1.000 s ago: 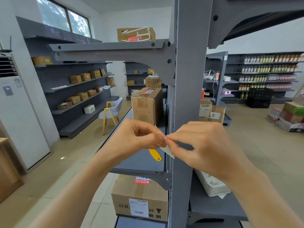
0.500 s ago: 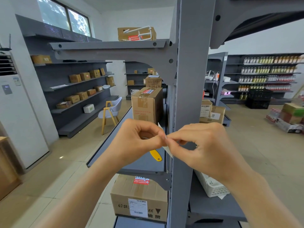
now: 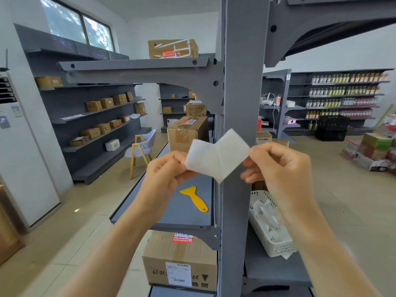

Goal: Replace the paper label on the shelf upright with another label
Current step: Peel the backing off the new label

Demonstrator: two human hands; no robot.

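Observation:
A white paper label (image 3: 216, 156) is spread in a V shape in front of the grey shelf upright (image 3: 243, 86), as two flaps joined at the bottom. My left hand (image 3: 166, 175) pinches the left flap's edge. My right hand (image 3: 278, 168) pinches the right flap's edge. I cannot tell whether the two flaps are the label and its backing. The face of the upright above and below my hands is bare.
A yellow plastic scraper (image 3: 196, 198) lies on the grey shelf (image 3: 171, 215) left of the upright. A white basket (image 3: 271, 239) of paper scraps sits on the right shelf. Cardboard boxes (image 3: 187, 131) stand on the shelves, one box (image 3: 180, 260) below.
My hands were pinched together on a small folded label. They have pulled apart and risen, and the label now opens into two wide flaps.

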